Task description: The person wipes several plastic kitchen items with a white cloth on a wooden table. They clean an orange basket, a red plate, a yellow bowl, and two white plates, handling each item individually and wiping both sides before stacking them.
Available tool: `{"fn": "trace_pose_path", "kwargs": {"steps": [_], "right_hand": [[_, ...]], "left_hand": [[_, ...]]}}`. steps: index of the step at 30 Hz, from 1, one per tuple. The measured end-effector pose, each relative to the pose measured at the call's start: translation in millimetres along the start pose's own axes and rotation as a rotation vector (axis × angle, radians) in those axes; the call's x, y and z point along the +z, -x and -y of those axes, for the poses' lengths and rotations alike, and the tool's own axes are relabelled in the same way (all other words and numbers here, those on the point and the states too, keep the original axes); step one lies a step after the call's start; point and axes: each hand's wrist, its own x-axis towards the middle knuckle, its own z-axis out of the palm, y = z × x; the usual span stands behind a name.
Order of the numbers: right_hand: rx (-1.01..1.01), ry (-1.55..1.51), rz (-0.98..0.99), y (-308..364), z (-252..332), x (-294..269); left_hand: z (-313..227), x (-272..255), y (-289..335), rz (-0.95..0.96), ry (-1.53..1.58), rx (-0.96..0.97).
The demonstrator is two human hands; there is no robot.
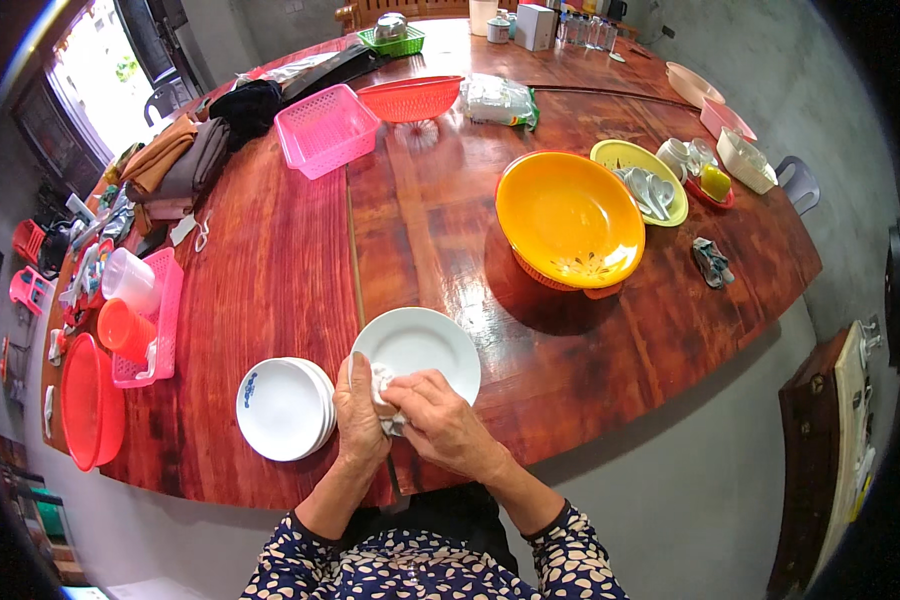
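Close to the table's front edge, my left hand (361, 412) and my right hand (436, 420) meet over a crumpled white cloth (381, 382). Fingers of both hands are closed on it; whether something is wrapped inside is hidden. Just beyond them a round white plate (425, 342) lies flat, its near edge partly covered by my hands. Left of my left hand stands a stack of several smaller white dishes (282, 412), the top one with a small blue mark near its rim.
An orange-yellow basin (568, 222) rests in a basket at mid-right. Behind it a yellow-green bowl (677, 211) holds spoons. A grey rag (711, 262) lies at right. Pink baskets (325, 128), a red basket (92, 402), an orange cup (126, 328) and folded clothes (185, 160) occupy the left side.
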Motion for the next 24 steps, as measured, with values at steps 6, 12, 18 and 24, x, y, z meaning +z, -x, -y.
{"fn": "trace_pose_path", "kwargs": {"steps": [6,12,18,24], "right_hand": [[0.063,0.082,-0.172,-10.6,-12.4,-0.7],[0.067,0.133,-0.181,-12.6,-20.3,-4.8],[0.093,0.088,-0.114,4.1,-12.2,-5.0],[0.118,0.541,-0.386,-15.3,-15.6,6.2]], "left_hand": [[12.4,-0.8,-0.8,0.076,0.008,0.038],[19.2,15.8,-5.4,0.049,0.03,-0.024],[22.6,11.1,-8.0,0.062,0.055,-0.075],[17.4,9.6,5.0,0.026,-0.089,0.06]]}}
